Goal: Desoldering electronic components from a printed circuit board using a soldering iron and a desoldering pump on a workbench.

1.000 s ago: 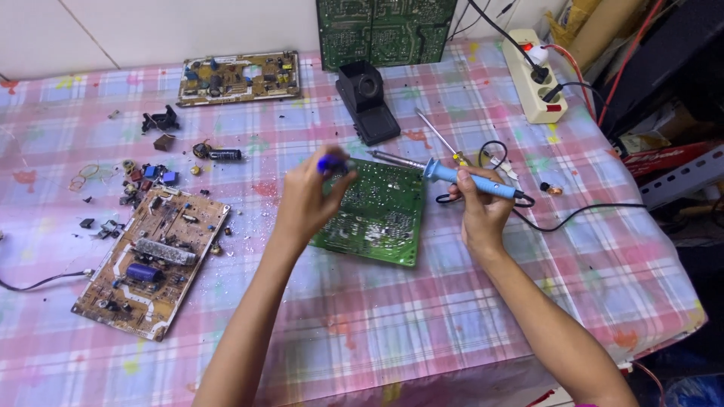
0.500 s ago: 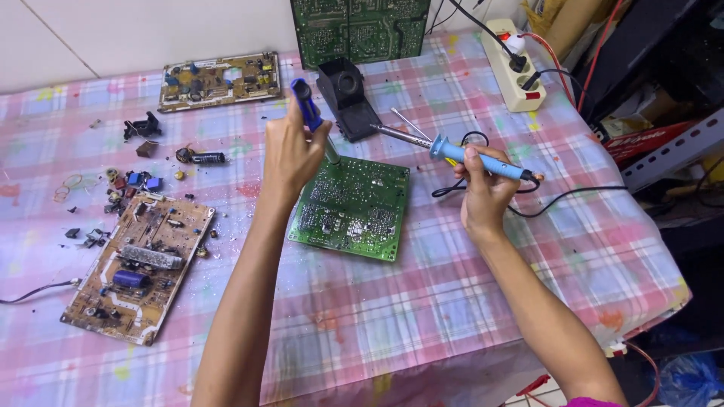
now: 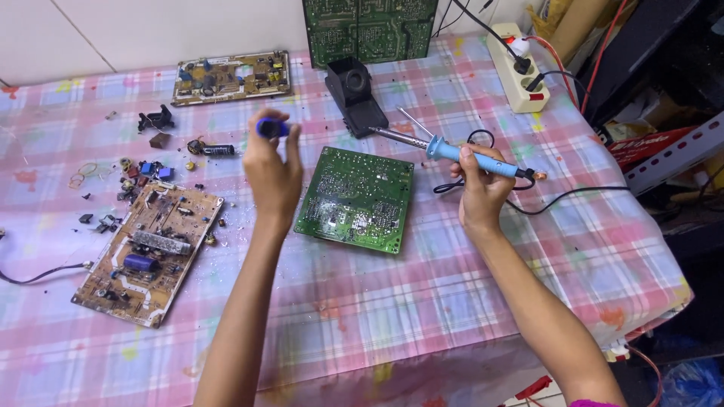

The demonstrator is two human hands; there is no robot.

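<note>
Since half a second ago, the left hand (image 3: 273, 175) has swung away from the black soldering iron stand (image 3: 354, 96) toward the left side of the table, carrying its blue-handled tool (image 3: 271, 127) with it; the right hand (image 3: 478, 188) has stayed close to where it was, and its iron's tip now lies near the foot of the stand

At this moment the left hand is closed around the blue-handled tool, only the rounded blue end showing above the fingers, raised over the pink plaid tablecloth (image 3: 422, 301) between 2 boards. The right hand is closed on the blue soldering iron (image 3: 452, 154), fingers wrapped round the grip, metal tip pointing left and up. A black cord (image 3: 573, 197) trails from the iron's rear across the cloth to the right

Between the 2 hands a green circuit board (image 3: 356, 197) lies flat, solder side up, touched by neither hand. To the left rests a brown circuit board (image 3: 148, 252) with components facing up, loose parts (image 3: 143, 169) scattered just above it. Another brown board (image 3: 231, 76) sits near the wall, and a larger green board (image 3: 369, 29) stands at the table's far edge behind the stand. A cream power strip (image 3: 517, 66) lies at the far right corner with plugs in it
</note>
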